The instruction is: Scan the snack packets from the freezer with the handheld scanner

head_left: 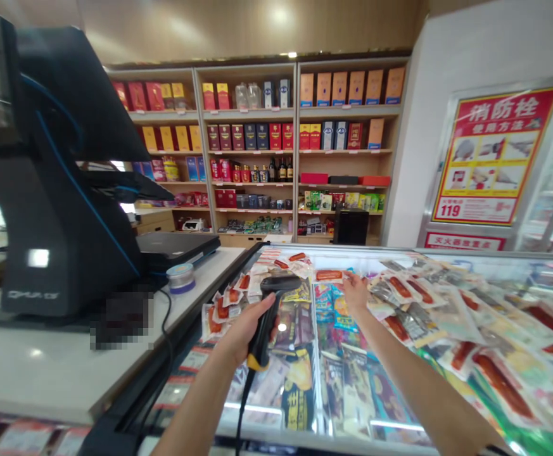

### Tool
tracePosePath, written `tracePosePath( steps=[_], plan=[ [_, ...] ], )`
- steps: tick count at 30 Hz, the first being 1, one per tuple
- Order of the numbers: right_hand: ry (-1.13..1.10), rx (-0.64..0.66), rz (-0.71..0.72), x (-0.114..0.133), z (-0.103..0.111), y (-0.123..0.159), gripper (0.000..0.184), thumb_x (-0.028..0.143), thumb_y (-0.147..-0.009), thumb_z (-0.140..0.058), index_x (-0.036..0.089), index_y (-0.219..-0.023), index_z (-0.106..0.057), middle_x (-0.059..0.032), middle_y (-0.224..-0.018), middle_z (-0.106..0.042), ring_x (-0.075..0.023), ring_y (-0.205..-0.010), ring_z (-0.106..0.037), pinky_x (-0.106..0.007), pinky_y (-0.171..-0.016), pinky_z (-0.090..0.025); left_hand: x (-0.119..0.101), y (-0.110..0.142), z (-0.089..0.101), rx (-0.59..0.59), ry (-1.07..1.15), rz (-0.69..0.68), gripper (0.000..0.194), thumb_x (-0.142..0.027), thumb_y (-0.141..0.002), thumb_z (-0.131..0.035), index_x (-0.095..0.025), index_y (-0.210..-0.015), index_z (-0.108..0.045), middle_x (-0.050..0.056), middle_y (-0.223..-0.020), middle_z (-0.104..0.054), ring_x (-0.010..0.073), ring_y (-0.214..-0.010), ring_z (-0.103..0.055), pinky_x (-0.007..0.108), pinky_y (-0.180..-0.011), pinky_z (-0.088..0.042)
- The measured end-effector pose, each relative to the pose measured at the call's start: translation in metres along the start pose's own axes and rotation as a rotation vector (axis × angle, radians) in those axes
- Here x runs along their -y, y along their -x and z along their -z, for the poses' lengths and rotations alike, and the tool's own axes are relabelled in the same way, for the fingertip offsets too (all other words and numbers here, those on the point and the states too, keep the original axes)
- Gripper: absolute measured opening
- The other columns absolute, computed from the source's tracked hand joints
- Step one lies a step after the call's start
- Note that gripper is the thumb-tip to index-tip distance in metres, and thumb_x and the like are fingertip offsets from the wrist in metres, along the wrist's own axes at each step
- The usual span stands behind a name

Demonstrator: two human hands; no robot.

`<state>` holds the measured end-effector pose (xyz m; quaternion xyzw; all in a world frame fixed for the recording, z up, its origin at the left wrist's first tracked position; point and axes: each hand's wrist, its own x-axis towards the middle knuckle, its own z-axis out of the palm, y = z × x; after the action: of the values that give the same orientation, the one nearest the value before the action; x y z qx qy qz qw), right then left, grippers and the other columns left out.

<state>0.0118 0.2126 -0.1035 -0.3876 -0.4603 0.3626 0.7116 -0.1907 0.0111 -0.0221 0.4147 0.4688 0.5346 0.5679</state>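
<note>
My left hand is wrapped around the handle of a black barcode scanner with a yellow-trimmed base, its cord hanging down toward me. With its fingers pinched on the right end of a clear-packed red sausage, my right hand is above the far part of the glass-topped freezer. Several more sausage packets lie in a row left of the scanner. On the right is a large spread of sausage packets, some overlapping. Colourful snack or ice-cream bags show through the glass.
To the left a white counter carries a black checkout terminal and a small round tub. Beyond the freezer stand shelves of boxed goods and bottles. A red fire-hydrant poster hangs on the right wall.
</note>
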Motion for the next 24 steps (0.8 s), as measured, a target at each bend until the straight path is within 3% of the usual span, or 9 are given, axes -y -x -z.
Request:
tracePosePath(
  steps=[3, 7, 13, 20, 22, 24],
  plan=[
    [-0.05, 0.004, 0.047, 0.019, 0.019, 0.004, 0.03, 0.028, -0.061, -0.052, 0.017, -0.088, -0.054, 0.0026, -0.069, -0.055, -0.0092, -0.053, -0.056, -0.025, -0.055, -0.047, 0.0, 0.003, -0.016, 0.03, -0.025, -0.008, 0.033, -0.045, -0.067, -0.05, -0.013, -0.064, -0.048, 0.002, -0.052, -0.054, 0.0082, -0.038, -0.047, 0.019, -0.037, -0.035],
    [-0.024, 0.035, 0.092, 0.039, 0.028, 0.012, 0.031, 0.029, -0.063, -0.049, 0.017, -0.091, -0.052, -0.0005, -0.077, -0.056, -0.011, -0.055, -0.057, -0.026, -0.054, -0.046, 0.0, 0.003, -0.029, 0.064, -0.039, -0.002, 0.033, -0.046, -0.067, -0.051, -0.013, -0.068, -0.048, 0.001, -0.052, -0.054, 0.0084, -0.039, -0.047, 0.02, -0.037, -0.035],
    [0.195, -0.051, 0.172, 0.062, 0.053, 0.007, 0.035, 0.03, -0.066, -0.043, 0.017, -0.096, -0.052, -0.0023, -0.075, -0.055, -0.0133, -0.056, -0.056, -0.025, -0.052, -0.042, -0.007, 0.004, -0.037, 0.071, -0.048, -0.025, 0.032, -0.046, -0.067, -0.05, -0.014, -0.065, -0.047, 0.001, -0.052, -0.054, 0.0081, -0.039, -0.047, 0.018, -0.037, -0.036],
    [0.818, -0.41, 0.403, 0.092, 0.128, -0.034, 0.03, 0.025, -0.066, -0.04, 0.013, -0.087, -0.058, -0.0095, -0.08, -0.057, -0.021, -0.077, -0.05, -0.035, -0.071, -0.035, -0.013, 0.007, -0.008, -0.068, -0.035, -0.035, 0.031, -0.044, -0.067, -0.052, -0.013, -0.068, -0.05, 0.002, -0.051, -0.055, 0.0085, -0.039, -0.049, 0.018, -0.037, -0.037],
    [0.914, -0.483, 0.51, 0.095, 0.13, -0.038, 0.03, 0.025, -0.065, -0.041, 0.014, -0.086, -0.059, -0.0115, -0.089, -0.055, -0.0233, -0.089, -0.045, -0.036, -0.077, -0.031, -0.011, 0.005, 0.003, -0.117, -0.024, -0.029, 0.03, -0.043, -0.066, -0.053, -0.014, -0.069, -0.049, 0.002, -0.051, -0.055, 0.0086, -0.038, -0.049, 0.018, -0.036, -0.037],
    [0.907, -0.415, 0.561, 0.091, 0.113, -0.036, 0.03, 0.026, -0.066, -0.04, 0.014, -0.087, -0.058, -0.0112, -0.09, -0.055, -0.0225, -0.09, -0.045, -0.034, -0.079, -0.031, -0.009, 0.002, 0.012, -0.141, -0.013, -0.017, 0.03, -0.043, -0.067, -0.052, -0.013, -0.066, -0.048, 0.002, -0.05, -0.055, 0.0083, -0.037, -0.048, 0.017, -0.035, -0.035]
  ],
)
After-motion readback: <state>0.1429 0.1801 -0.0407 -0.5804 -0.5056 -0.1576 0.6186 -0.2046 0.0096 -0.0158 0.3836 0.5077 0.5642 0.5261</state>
